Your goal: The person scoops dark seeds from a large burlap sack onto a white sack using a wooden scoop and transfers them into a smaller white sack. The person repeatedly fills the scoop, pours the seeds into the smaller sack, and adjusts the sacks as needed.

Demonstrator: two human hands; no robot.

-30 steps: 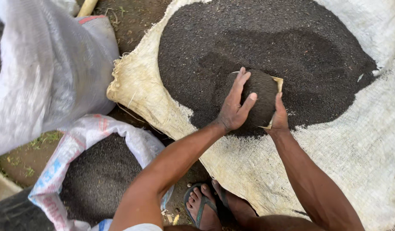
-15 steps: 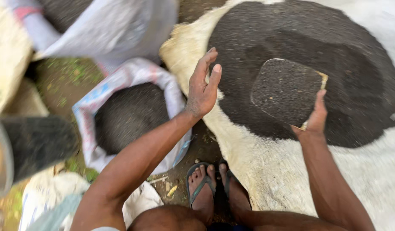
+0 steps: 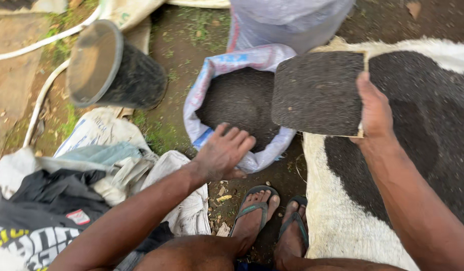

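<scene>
Currently the right hand (image 3: 375,108) grips one edge of a flat, roughly square board loaded with fine dark granular material (image 3: 318,93), thumb on top and fingers closed beneath the right edge. The loaded board sits level, face up, above the ground; its sides run nearly parallel to the picture edges, with no clear long axis, and its free edge points left toward an open white-and-blue woven plastic sack (image 3: 227,65). The board's left part overlaps the sack's mouth from above. The sack is partly full of the same dark granules (image 3: 239,103).

The left hand (image 3: 223,153) is open, fingers spread, palm down, resting at the near rim of the sack; whether it grips the rim cannot be told.

To the right, a pale woven sheet (image 3: 337,221) on the ground carries a wide dark heap of granules (image 3: 423,130). Upper left, a black round bucket (image 3: 111,65) lies tipped on its side, mouth facing left. Crumpled cloth and bags (image 3: 91,165) lie lower left. Two feet in flip-flops (image 3: 272,216) stand on bare earth between sack and sheet.
</scene>
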